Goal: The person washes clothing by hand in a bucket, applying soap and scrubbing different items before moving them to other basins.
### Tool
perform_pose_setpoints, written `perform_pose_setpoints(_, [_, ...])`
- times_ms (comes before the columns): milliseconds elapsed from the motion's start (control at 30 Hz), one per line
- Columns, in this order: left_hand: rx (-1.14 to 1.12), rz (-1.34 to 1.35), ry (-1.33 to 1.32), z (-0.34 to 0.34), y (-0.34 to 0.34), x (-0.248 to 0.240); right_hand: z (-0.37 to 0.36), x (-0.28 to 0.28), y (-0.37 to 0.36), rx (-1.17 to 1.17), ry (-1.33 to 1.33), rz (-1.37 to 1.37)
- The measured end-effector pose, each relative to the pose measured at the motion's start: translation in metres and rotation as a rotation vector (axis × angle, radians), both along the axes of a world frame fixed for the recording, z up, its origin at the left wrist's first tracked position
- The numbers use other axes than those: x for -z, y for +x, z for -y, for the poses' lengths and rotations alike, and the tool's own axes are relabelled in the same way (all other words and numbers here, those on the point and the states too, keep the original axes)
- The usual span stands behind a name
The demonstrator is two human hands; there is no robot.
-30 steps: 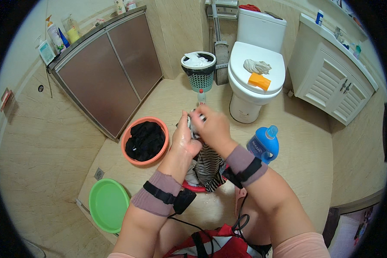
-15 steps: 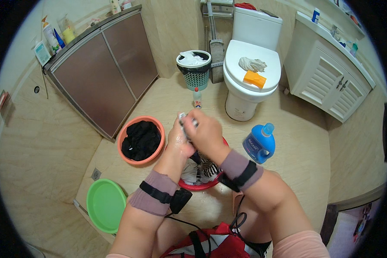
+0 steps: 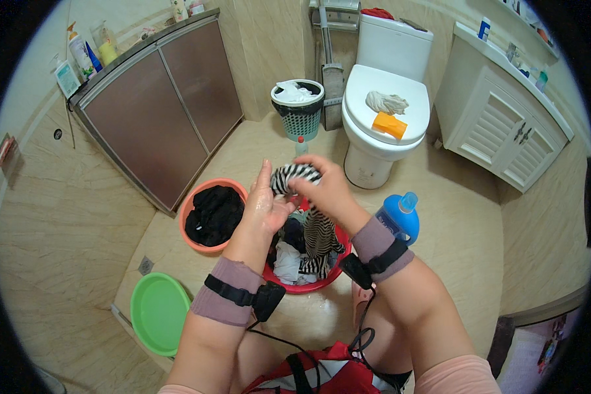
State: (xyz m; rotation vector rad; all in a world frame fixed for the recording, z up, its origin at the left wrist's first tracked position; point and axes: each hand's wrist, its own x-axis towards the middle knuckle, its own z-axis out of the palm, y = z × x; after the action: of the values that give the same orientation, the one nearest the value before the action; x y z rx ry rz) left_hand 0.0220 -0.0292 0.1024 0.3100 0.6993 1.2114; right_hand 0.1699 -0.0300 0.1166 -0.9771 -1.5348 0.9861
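My right grip (image 3: 325, 187) is closed around the upper part of a striped cloth (image 3: 320, 238), black and white, bunched between thumb and fingers. My left grip (image 3: 264, 199) is spread and released, its wet palm facing the bunched end; whether skin and cloth actually touch on that side, I can't tell. From my right side the cloth hangs down into a red basin (image 3: 312, 287) on the floor (image 3: 456, 262), its lower end lying over the other laundry, where I make out a white cloth (image 3: 287, 262) and a dark cloth (image 3: 294, 231). Both my wrists wear mauve bands with black straps. Left of the red basin I see an orange basin (image 3: 207, 249) heaped with black clothes (image 3: 213, 217), and nearer to me a green basin (image 3: 157, 315). On my right, near the forearm, a blue jug (image 3: 400, 218) stands upright on the floor. Beyond my hands is a small bottle (image 3: 301, 148) with a red cap, then a lined bin (image 3: 302, 123). Right of that stands the toilet (image 3: 396, 43), with a pale rag (image 3: 386, 102) and an orange packet (image 3: 390, 125) on its lid.
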Motion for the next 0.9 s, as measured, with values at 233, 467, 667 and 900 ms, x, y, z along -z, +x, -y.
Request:
perform_pose_setpoints(233, [0.128, 0.234, -0.104, -0.002, 0.002, -0.003, 0.056, -0.023, -0.016, -0.063, 0.387, 0.326])
perform_pose_setpoints(467, [0.007, 0.068, -0.012, 0.003, 0.033, 0.016, 0.026, -0.014, -0.019, 0.329, 0.441, 0.416])
perform_pose_setpoints(667, [0.053, 0.076, -0.057, 0.009, 0.005, 0.011, 0.054, -0.014, -0.037, 0.216, 0.347, 0.324])
perform_pose_setpoints(900, [0.037, 0.146, -0.049, 0.017, 0.029, -0.010, -0.010, 0.004, -0.001, 0.320, 0.144, 0.308])
